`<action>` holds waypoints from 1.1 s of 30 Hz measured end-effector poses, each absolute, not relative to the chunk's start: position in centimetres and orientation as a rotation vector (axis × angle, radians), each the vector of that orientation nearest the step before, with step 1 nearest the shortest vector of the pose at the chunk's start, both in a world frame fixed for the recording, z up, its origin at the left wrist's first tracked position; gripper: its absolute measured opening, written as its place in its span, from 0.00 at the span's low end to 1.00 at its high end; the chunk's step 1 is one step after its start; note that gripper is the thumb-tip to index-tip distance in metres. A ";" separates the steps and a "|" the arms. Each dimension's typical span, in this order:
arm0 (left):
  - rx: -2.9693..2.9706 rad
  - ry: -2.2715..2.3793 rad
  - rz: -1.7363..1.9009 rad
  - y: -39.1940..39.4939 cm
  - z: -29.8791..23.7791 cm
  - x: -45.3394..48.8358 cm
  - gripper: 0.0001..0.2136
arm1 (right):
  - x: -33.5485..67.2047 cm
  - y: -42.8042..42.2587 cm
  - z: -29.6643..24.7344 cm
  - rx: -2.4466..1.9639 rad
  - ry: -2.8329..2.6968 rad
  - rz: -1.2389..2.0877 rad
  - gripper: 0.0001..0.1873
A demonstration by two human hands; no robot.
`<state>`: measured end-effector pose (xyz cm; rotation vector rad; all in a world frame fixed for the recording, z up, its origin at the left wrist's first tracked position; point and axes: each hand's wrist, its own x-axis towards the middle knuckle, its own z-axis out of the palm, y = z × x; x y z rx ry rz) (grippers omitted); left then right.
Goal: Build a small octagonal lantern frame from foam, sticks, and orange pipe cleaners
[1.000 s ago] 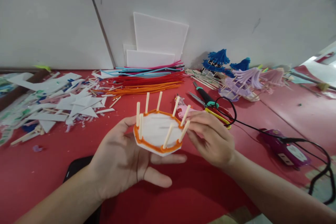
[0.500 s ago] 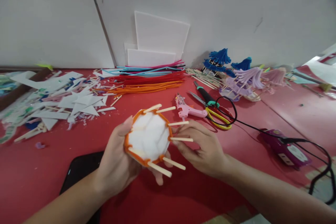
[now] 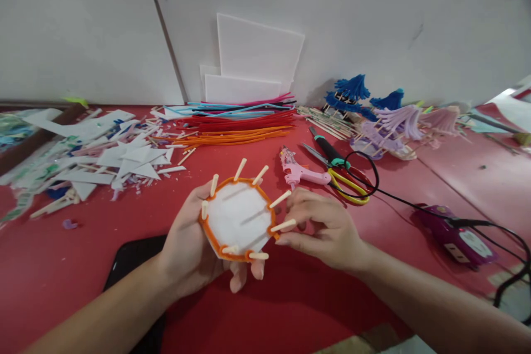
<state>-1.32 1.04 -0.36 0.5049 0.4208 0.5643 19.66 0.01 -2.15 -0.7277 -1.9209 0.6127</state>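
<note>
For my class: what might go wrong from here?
The right hand is close to the sticks on the white base, so a nudge might loosen one.
The pink glue gun lies nearby; a black cord seems to link it to the purple box showing a red light, so it may be hot.
The cord loops over the scissors, so a tug could drag them.

Soft, slightly muted light is filling the scene, pale glare is washing the right of the red tabletop, the thin sticks are casting grey shadows across the white panel, and wide-angle distortion is stretching the edges.
</note>
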 end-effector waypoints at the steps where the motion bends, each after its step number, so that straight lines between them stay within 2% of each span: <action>1: 0.502 0.435 0.555 1.0 -0.4 -1.2 0.29 | 19.6 -0.1 -2.2 -0.740 -1.899 0.628 0.06; 6: 0.502 0.418 0.533 0.8 -0.5 -0.9 0.30 | 19.5 -0.4 -1.9 -0.740 -1.984 0.525 0.07; 10: 0.604 0.409 0.662 0.3 -0.6 -0.6 0.25 | 19.2 -0.7 -1.7 -0.798 -2.032 0.385 0.02; 17: 0.767 0.549 0.801 -1.7 -0.4 0.1 0.19 | 18.7 -1.4 -2.4 -0.973 -1.985 0.237 0.05; 24: 0.805 0.543 0.738 -2.3 -1.5 -0.2 0.23 | 18.6 -1.9 -2.2 -1.034 -1.889 0.344 0.06; 30: 1.080 0.549 0.767 -2.5 -2.0 -0.8 0.25 | 18.1 -1.8 -2.5 -1.125 -1.640 0.703 0.08; 33: 1.246 0.591 0.758 -2.4 -1.9 -1.2 0.30 | 18.0 -1.6 -2.5 -1.121 -1.575 0.820 0.06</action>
